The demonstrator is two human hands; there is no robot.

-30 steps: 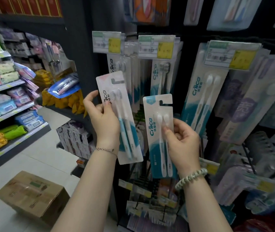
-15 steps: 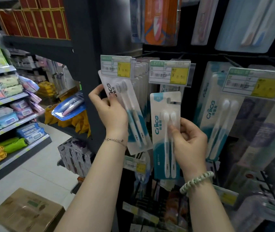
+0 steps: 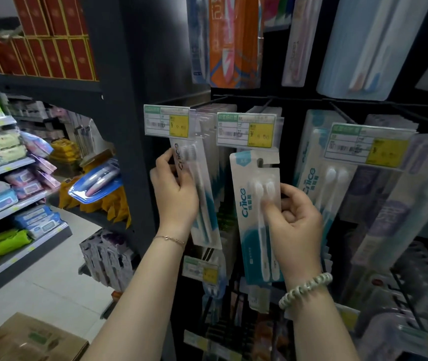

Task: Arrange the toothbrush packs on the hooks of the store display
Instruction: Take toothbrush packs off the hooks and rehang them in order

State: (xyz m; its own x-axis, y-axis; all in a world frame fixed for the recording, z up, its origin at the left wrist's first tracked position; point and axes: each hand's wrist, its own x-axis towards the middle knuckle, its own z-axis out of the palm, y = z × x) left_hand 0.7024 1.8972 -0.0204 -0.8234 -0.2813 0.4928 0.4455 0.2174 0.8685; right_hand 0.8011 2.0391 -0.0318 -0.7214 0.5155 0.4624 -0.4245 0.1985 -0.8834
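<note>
**At the hook display: two packs in hand**

At the hooks, the left pack was gripped by the left hand, its top tucked under the left price tag, likely to seat it on that hook. The right pack was pinched by the right hand just below the middle tag, hang-slot upward, not yet hooked. Hung packs filled the neighbouring hooks. A carton sat on the floor.

A shop aisle: price tags on display hooks, packaged goods stacked along shelf edges.
</note>
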